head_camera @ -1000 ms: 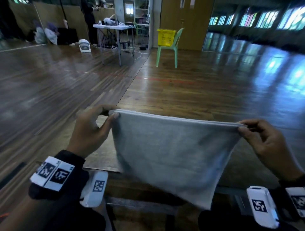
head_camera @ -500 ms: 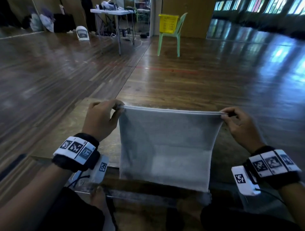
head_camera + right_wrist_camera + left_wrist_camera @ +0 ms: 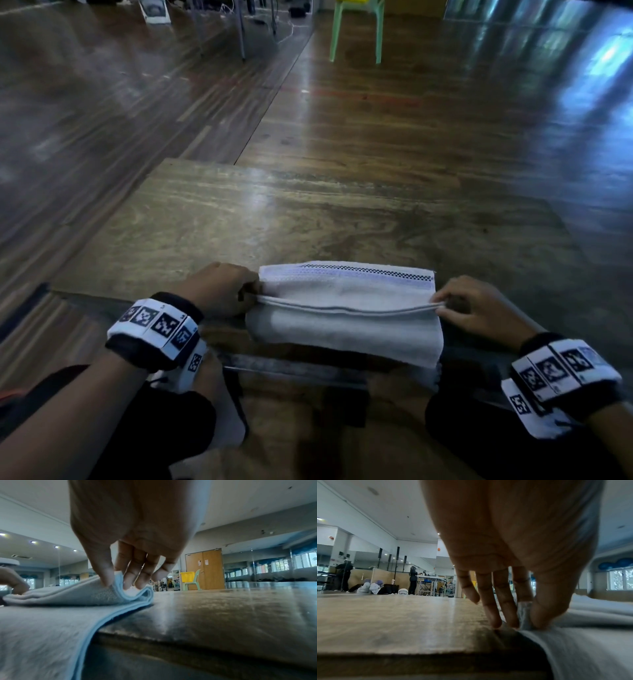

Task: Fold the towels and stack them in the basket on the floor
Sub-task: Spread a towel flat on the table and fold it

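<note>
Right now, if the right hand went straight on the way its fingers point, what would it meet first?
Probably the table: the right hand pinches the towel with fingers pointing down at the top.

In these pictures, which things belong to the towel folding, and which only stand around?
Belong to the job:
- towel, half on the table, its near part hanging over the edge
- left hand, pinching the towel's left end
- right hand, pinching its right end

Only around:
- green chair
- yellow basket on that chair
- wooden door
</note>
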A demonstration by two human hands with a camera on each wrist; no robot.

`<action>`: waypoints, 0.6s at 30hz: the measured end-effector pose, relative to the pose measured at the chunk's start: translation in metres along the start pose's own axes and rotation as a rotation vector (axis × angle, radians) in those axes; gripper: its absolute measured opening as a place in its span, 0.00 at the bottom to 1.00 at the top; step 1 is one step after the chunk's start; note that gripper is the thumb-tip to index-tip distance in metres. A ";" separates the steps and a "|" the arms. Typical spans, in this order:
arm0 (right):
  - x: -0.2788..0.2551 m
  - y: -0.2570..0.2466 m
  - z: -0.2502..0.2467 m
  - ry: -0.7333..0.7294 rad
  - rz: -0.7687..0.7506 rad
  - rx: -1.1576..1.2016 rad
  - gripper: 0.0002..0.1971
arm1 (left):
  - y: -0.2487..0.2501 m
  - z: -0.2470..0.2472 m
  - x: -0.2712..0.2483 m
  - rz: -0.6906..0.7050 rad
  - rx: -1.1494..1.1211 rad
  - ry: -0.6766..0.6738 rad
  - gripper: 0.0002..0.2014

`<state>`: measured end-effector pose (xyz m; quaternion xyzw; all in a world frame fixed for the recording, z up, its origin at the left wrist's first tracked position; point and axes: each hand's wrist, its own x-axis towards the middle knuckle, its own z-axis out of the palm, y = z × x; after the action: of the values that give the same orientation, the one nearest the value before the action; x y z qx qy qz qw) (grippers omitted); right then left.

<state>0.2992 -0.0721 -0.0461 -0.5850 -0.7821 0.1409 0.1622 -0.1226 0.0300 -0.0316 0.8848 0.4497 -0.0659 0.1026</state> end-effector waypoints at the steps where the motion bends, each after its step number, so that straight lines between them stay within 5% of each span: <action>1: -0.001 -0.001 0.004 -0.050 0.010 -0.009 0.08 | 0.001 0.003 0.000 -0.003 0.020 -0.019 0.07; 5: 0.001 -0.001 0.014 -0.149 -0.007 -0.043 0.06 | 0.005 0.006 0.003 -0.029 0.097 -0.021 0.07; 10: 0.017 0.000 0.009 -0.099 0.006 -0.232 0.08 | 0.012 0.003 0.016 -0.131 0.114 0.062 0.05; 18: 0.063 0.001 -0.004 -0.064 0.191 -0.437 0.10 | 0.018 -0.001 0.051 -0.231 0.143 0.211 0.07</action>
<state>0.2854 -0.0111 -0.0372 -0.6727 -0.7398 0.0015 -0.0074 -0.0780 0.0601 -0.0392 0.8344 0.5508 -0.0156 -0.0167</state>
